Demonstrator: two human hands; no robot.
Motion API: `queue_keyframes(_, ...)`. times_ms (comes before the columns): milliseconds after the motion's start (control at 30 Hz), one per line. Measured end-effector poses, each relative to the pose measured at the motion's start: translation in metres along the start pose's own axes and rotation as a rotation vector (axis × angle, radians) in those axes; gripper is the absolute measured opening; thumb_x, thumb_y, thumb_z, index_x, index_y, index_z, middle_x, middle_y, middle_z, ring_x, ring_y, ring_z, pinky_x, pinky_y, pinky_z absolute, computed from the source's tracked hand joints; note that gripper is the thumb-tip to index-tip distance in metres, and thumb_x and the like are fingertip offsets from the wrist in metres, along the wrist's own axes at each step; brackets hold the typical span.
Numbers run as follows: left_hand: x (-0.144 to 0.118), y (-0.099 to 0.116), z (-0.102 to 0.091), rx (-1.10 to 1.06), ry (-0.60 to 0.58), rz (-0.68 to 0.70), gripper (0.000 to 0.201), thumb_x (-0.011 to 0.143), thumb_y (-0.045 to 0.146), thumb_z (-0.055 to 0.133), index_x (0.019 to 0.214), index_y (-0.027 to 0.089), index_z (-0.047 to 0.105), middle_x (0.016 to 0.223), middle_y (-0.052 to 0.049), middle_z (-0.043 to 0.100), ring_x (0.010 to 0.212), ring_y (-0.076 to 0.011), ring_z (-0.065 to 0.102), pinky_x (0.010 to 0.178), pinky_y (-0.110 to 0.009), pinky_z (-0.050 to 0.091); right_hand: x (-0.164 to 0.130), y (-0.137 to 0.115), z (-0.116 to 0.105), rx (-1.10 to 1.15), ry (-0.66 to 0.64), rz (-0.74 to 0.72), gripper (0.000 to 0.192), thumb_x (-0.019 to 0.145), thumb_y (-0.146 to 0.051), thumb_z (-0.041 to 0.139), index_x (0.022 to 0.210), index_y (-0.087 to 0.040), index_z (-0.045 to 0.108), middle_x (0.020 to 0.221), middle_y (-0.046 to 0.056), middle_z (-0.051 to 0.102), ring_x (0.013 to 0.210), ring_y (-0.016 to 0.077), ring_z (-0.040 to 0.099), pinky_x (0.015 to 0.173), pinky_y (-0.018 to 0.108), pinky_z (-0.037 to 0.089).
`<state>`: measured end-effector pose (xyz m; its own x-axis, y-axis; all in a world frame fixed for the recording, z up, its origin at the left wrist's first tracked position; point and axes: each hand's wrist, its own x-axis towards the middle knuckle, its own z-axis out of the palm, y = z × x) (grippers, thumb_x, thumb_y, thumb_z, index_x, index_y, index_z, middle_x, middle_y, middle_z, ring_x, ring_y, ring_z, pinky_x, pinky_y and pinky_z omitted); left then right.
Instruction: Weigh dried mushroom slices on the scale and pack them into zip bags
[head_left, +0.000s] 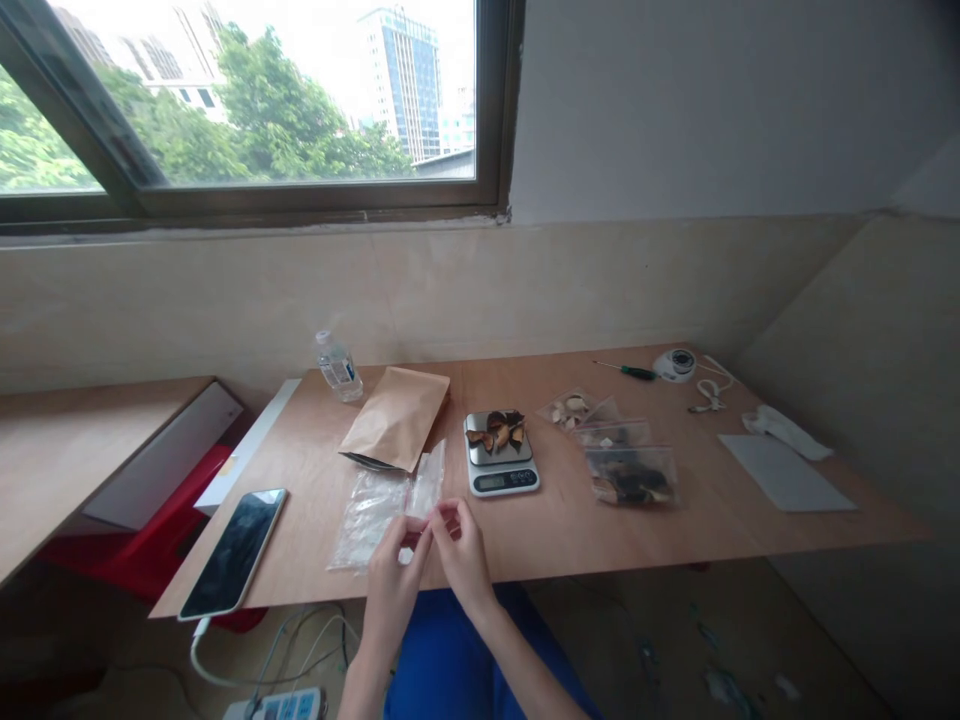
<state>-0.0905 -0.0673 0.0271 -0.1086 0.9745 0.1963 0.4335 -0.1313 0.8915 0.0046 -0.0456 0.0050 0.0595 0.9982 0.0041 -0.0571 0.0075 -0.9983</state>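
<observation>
Both hands meet at the table's (675,540) near edge: left hand (394,565) and right hand (461,550) pinch the mouth of a clear zip bag (424,490) between thumb and fingertips, remaining fingers loosely curled. Just beyond lie a kraft pouch (397,418) and a scale (501,455) loaded with dried pieces (496,430). Risk: thin film may slip or tear if the pinch is uneven. The phone (234,552) overhangs the edge; an elbow could dislodge it.

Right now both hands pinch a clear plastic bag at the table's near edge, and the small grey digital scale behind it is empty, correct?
Not quite. In the head view the small grey digital scale carries dark dried pieces. The rest holds: left hand and right hand pinch the clear plastic bag at the table's near edge.
</observation>
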Motion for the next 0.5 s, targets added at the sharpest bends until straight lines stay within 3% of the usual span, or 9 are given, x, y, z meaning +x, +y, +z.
queue_keyframes(133, 0.001, 0.006, 0.015, -0.149, -0.013, -0.07, 0.022, 0.081, 0.04, 0.054, 0.078, 0.019, 0.059, 0.074, -0.003, 0.062, 0.067, -0.0168, 0.058, 0.064, -0.027, 0.049, 0.005, -0.004, -0.021, 0.029, 0.022, -0.025, 0.024, 0.083, -0.043, 0.053, 0.08, -0.019, 0.052, 0.074, 0.002, 0.061, 0.068, 0.0148, 0.059, 0.064, 0.025, 0.047)
queue_keyframes(333, 0.014, 0.018, 0.023, -0.263, 0.2, -0.111, 0.022, 0.08, 0.038, 0.056, 0.073, 0.017, 0.058, 0.088, -0.006, 0.063, 0.088, -0.0198, 0.059, 0.076, -0.028, 0.048, 0.014, -0.006, -0.053, 0.039, 0.122, -0.006, 0.028, 0.082, -0.046, 0.053, 0.073, -0.019, 0.049, 0.064, -0.001, 0.057, 0.062, 0.0134, 0.056, 0.06, 0.024, 0.044)
queue_keyframes(500, 0.015, 0.03, 0.028, -0.12, 0.082, 0.052, 0.018, 0.08, 0.034, 0.058, 0.07, 0.018, 0.06, 0.09, -0.006, 0.061, 0.089, -0.0199, 0.058, 0.079, -0.029, 0.045, 0.016, -0.024, -0.054, 0.067, -0.003, -0.023, 0.028, 0.085, -0.046, 0.049, 0.081, -0.019, 0.052, 0.075, 0.002, 0.061, 0.065, 0.0127, 0.057, 0.06, 0.023, 0.045)
